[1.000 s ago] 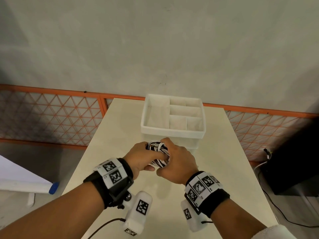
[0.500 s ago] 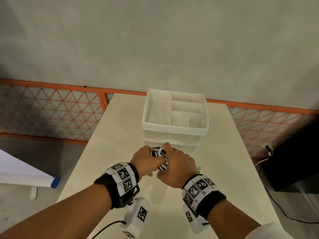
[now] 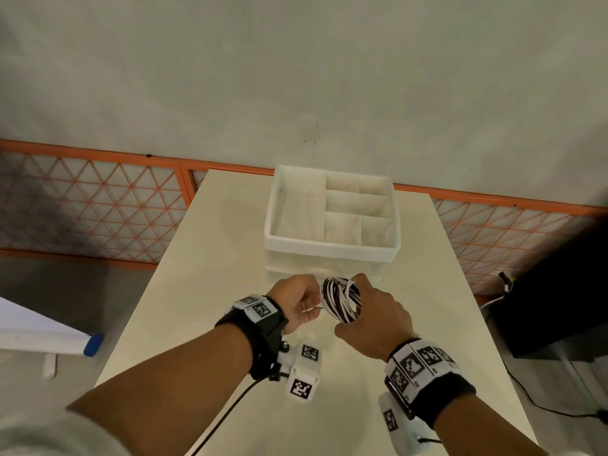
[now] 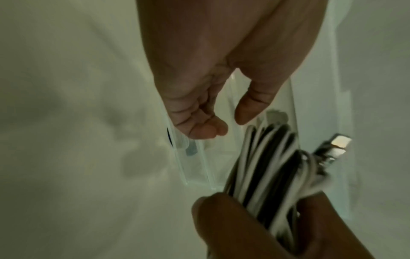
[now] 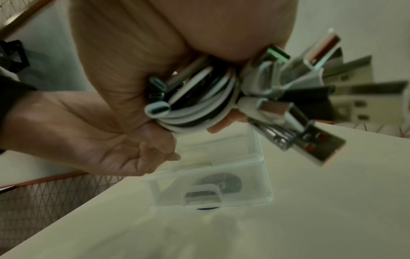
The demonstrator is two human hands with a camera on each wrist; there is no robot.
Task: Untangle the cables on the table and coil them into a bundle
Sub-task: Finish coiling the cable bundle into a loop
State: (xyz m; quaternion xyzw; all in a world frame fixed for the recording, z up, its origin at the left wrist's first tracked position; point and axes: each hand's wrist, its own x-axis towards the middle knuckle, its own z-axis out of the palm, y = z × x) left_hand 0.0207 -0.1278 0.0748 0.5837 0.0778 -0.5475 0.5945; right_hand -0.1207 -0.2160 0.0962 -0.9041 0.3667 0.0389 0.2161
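your right hand grips the cable bundle, fingers and thumb curled round a tight coil of smooth round black & white cords, held just above the tabletop near its middle, right in front of the organiser box. in the right wrist view the bundle shows as stacked loops w/ a spray of flat metal usb plugs fanning out to one side, some w/ white plastic housings, some black; the right hand wraps the loops from above. in the left wrist view the cords run as parallel glossy strands w/ one shiny metal plug tip beside them, blurred.

your left hand sits just beside the bundle. head view shows a thin strand at its fingertips, but the left wrist view shows the left hand w/ fingers loosely curled, thumb apart, nothing clearly in it, so can't tell if it pinches anything.

organiser box is white matte plastic, rectangular, open top split into several square & oblong compartments, standing toward the far edge of the tabletop. its lower part is a clear plastic drawer w/ a looped handle and a dark round item inside, too blurred to id. tabletop is pale cream, smooth, matte.
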